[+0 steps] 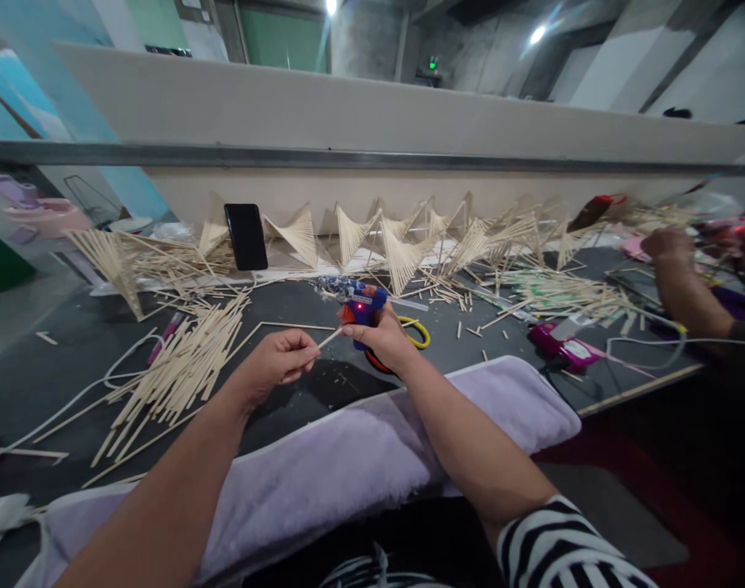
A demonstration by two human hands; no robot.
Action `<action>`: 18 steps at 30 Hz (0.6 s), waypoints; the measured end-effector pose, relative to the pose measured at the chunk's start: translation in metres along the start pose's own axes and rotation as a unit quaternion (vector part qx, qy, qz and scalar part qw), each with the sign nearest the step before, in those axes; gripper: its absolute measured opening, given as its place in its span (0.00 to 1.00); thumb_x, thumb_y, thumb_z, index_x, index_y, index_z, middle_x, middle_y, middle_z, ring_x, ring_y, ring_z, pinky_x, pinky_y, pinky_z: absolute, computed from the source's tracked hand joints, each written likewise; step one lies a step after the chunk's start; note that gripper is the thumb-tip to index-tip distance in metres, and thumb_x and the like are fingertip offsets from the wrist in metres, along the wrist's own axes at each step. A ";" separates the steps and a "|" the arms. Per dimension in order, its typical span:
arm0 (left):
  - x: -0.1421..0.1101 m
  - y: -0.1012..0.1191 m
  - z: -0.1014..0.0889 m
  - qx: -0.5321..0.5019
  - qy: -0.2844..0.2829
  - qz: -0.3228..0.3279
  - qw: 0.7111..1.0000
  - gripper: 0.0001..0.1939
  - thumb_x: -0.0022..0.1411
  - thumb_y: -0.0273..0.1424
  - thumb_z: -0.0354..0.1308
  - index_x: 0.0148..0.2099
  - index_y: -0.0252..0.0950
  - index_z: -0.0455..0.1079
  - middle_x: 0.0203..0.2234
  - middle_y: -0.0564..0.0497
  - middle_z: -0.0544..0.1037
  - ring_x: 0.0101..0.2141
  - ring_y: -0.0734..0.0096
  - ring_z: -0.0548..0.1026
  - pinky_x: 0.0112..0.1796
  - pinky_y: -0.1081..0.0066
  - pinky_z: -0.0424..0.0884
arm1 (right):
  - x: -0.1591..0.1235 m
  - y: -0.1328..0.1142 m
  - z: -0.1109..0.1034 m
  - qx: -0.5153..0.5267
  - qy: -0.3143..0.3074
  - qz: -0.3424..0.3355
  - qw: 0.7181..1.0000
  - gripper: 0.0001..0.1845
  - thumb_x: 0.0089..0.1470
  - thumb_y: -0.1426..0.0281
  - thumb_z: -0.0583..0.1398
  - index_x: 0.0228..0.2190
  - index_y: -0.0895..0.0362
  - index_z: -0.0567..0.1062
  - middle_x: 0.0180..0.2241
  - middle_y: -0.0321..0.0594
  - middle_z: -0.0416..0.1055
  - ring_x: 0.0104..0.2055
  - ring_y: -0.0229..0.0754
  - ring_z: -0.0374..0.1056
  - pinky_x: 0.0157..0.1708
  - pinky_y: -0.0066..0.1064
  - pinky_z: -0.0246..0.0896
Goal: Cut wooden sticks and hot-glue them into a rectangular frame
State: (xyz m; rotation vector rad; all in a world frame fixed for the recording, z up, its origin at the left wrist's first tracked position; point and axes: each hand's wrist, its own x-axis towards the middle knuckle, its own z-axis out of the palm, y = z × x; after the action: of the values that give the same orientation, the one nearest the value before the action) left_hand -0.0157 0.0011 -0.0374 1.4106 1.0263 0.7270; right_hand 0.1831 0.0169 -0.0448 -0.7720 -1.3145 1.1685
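Observation:
My left hand [285, 357] pinches a thin wooden stick [329, 339], whose far end reaches toward my right hand. In my right hand [381, 336] is a blue and orange glue gun [363, 302] with a red light lit on its side; its wrapped, crusted nozzle points left. Right behind that hand lie scissors [419, 333] with yellow and dark handles, partly hidden. A loose pile of wooden sticks [176, 376] spreads over the dark table to the left of my left hand.
Twisted stick frames [403, 253] line the back of the table beside an upright black phone [246, 237]. A purple cushion [348, 457] covers the front edge. A magenta glue gun [562, 347] lies at right, near another person's hand [670, 245]. White cables cross both sides.

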 end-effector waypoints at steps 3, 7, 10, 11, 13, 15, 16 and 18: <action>-0.001 -0.001 -0.003 -0.030 -0.019 -0.011 0.999 0.13 0.51 0.37 0.59 0.29 0.31 0.65 0.19 0.54 0.67 0.14 0.87 0.56 0.14 0.82 0.45 | -0.002 -0.002 0.001 0.040 -0.016 -0.001 0.999 0.20 0.35 0.71 0.67 0.34 0.57 0.69 0.32 0.36 0.71 0.30 0.37 0.68 0.33 0.31 0.66; 0.000 -0.003 -0.004 -0.065 -0.047 -0.029 0.996 0.12 0.51 0.35 0.60 0.29 0.31 0.64 0.19 0.54 0.67 0.14 0.88 0.55 0.14 0.82 0.44 | -0.003 -0.002 0.003 0.081 -0.034 -0.001 0.996 0.21 0.34 0.72 0.67 0.34 0.57 0.69 0.32 0.35 0.71 0.29 0.35 0.68 0.32 0.31 0.66; 0.000 -0.003 -0.004 -0.091 -0.070 -0.047 0.992 0.11 0.51 0.34 0.60 0.29 0.31 0.64 0.19 0.54 0.67 0.13 0.89 0.53 0.13 0.82 0.43 | -0.003 -0.001 0.004 0.095 -0.037 0.000 0.995 0.21 0.34 0.72 0.67 0.34 0.57 0.69 0.32 0.35 0.71 0.29 0.35 0.68 0.32 0.30 0.66; -0.001 -0.004 -0.004 -0.101 -0.076 -0.052 0.991 0.11 0.51 0.34 0.60 0.29 0.31 0.64 0.19 0.54 0.67 0.13 0.89 0.53 0.13 0.83 0.43 | -0.003 -0.001 0.004 0.098 -0.037 0.001 0.995 0.22 0.34 0.72 0.67 0.34 0.57 0.69 0.32 0.35 0.71 0.29 0.35 0.68 0.32 0.31 0.66; -0.001 -0.004 -0.004 -0.117 -0.086 -0.058 0.988 0.11 0.52 0.33 0.60 0.29 0.31 0.64 0.19 0.54 0.67 0.13 0.90 0.52 0.13 0.83 0.42 | -0.003 -0.001 0.005 0.099 -0.038 0.006 0.994 0.21 0.34 0.72 0.68 0.34 0.57 0.69 0.31 0.35 0.71 0.28 0.35 0.68 0.32 0.31 0.66; -0.001 -0.004 -0.003 -0.127 -0.091 -0.061 0.986 0.10 0.52 0.33 0.60 0.29 0.32 0.63 0.19 0.55 0.67 0.13 0.90 0.51 0.13 0.83 0.42 | -0.004 -0.002 0.005 0.100 -0.036 0.011 0.994 0.21 0.34 0.72 0.68 0.34 0.57 0.70 0.31 0.35 0.71 0.29 0.36 0.67 0.31 0.30 0.66; -0.002 -0.003 -0.002 -0.128 -0.091 -0.060 0.986 0.10 0.52 0.33 0.60 0.29 0.32 0.63 0.19 0.55 0.67 0.13 0.90 0.51 0.13 0.83 0.42 | -0.004 -0.002 0.005 0.102 -0.033 0.013 0.994 0.21 0.33 0.72 0.68 0.34 0.56 0.70 0.31 0.35 0.71 0.29 0.36 0.67 0.31 0.30 0.66; -0.002 -0.003 -0.002 -0.122 -0.089 -0.060 0.987 0.10 0.52 0.33 0.60 0.29 0.32 0.63 0.19 0.55 0.67 0.12 0.90 0.51 0.13 0.83 0.42 | -0.004 -0.002 0.004 0.107 -0.035 0.017 0.993 0.22 0.33 0.72 0.68 0.34 0.57 0.70 0.31 0.34 0.71 0.29 0.35 0.67 0.31 0.30 0.66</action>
State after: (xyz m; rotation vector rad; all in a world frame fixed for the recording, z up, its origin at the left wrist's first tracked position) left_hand -0.0191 0.0003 -0.0402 1.1695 0.8435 0.6044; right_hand 0.1797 0.0118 -0.0437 -0.6029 -1.2133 1.3494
